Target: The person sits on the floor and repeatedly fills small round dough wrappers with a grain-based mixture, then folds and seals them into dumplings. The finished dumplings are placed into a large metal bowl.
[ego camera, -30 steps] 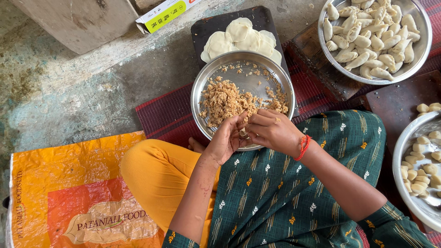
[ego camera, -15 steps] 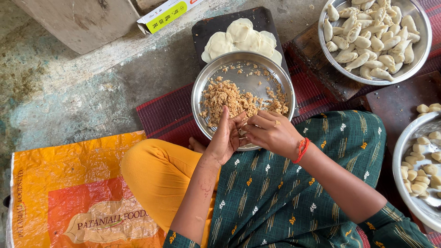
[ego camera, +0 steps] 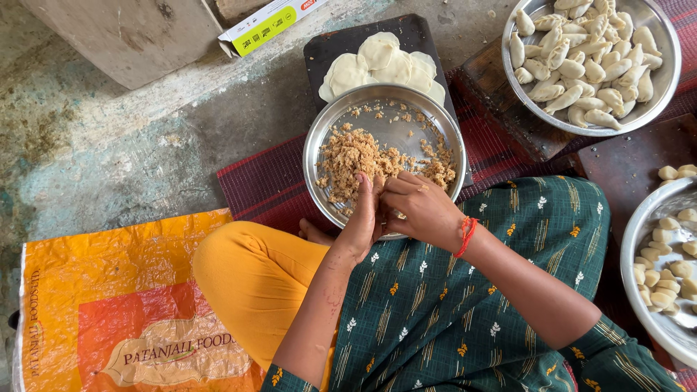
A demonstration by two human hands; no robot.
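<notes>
My left hand (ego camera: 361, 226) and my right hand (ego camera: 420, 210) meet over the near rim of a round steel plate (ego camera: 314, 156). The left palm stands upright and cupped, and the right fingers pinch into it. Only a pale sliver of a dough piece (ego camera: 398, 215) shows between them; the rest is hidden. Crumbly brown filling (ego camera: 356, 156) lies in the plate just beyond my fingertips. A red thread band circles my right wrist. Flat white dough discs (ego camera: 377, 62) are stacked on a dark board (ego camera: 341, 43) behind the plate.
A steel bowl (ego camera: 671, 65) of several shaped dumplings sits at top right on a wooden stand (ego camera: 494, 80). Another steel bowl (ego camera: 633, 239) with small dough pieces is at the right edge. An orange sack (ego camera: 109, 305) lies at lower left, and a cardboard box (ego camera: 268, 22) at the top.
My left hand has turned more upright, fingers pointing toward the filling. My right fingers keep working against the left palm. The plate and bowls have not moved.
</notes>
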